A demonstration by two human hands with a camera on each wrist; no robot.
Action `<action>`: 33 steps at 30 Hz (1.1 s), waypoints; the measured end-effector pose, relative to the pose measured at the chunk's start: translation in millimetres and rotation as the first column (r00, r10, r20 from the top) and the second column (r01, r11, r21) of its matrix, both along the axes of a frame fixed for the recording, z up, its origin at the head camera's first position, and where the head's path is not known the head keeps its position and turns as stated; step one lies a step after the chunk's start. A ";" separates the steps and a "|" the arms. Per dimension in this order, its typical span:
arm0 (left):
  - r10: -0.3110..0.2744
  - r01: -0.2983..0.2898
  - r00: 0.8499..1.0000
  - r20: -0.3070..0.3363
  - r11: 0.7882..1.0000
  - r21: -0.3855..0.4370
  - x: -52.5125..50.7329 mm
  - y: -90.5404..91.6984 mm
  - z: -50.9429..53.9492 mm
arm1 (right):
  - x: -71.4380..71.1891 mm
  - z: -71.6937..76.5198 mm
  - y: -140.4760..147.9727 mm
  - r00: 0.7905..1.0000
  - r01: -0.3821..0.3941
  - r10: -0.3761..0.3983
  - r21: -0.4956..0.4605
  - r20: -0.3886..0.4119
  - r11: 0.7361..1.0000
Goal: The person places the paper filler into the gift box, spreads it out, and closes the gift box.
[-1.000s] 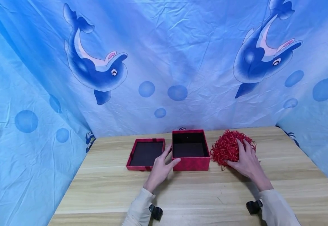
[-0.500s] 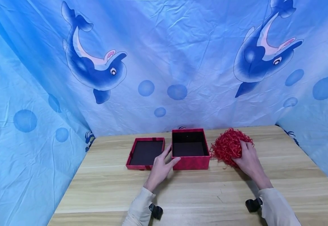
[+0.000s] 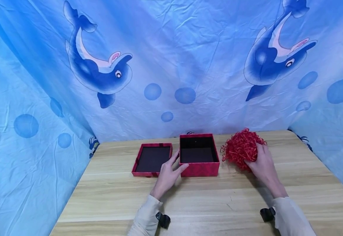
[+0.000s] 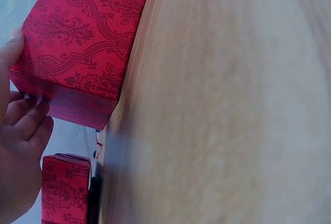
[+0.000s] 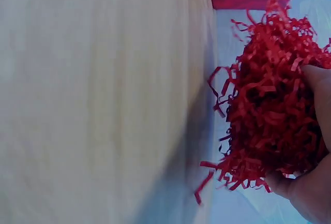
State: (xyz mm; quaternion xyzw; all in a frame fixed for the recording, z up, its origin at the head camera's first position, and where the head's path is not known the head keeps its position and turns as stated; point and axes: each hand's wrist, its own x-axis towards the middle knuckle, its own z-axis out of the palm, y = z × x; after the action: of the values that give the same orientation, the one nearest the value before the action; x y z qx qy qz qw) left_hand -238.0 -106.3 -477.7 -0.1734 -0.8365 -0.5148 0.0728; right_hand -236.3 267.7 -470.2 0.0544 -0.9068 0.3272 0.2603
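Note:
A red patterned box with a dark inside stands open-topped at mid-table. My left hand holds its near left corner, thumb against the front and fingers along the left side; the left wrist view shows these fingers on the red box. To the right, my right hand grips a bundle of red shredded paper. Thumb and fingers press into the shredded paper in the right wrist view, where loose strips hang from it. The bundle looks slightly raised off the table; the fingertips are partly buried.
Left of the box lies its red lid, dark inside facing up. A few tiny scraps lie on the wooden table in front. A blue dolphin-print cloth hangs behind and at the sides.
My right hand has closed in on the shredded paper, gathering it and raising it a little. My left hand keeps its place at the box corner.

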 end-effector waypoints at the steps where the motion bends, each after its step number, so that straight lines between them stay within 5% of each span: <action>1: -0.004 0.004 1.000 0.000 1.000 0.002 0.2 0.2 0.1 | 1.0 2.1 0.7 1.000 0.001 -0.001 -0.007 -0.006 1.000; 33: -0.003 0.003 1.000 0.003 1.000 0.018 3.7 -1.1 -1.8 | 4.3 45.9 -23.1 0.981 -0.098 0.101 0.029 -0.164 0.995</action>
State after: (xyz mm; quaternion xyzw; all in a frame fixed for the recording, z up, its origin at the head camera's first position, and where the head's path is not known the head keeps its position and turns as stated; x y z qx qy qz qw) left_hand -234.3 -107.4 -479.5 -0.1731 -0.8317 -0.5226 0.0722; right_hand -232.0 244.6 -424.2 0.1295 -0.8816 0.3246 0.3174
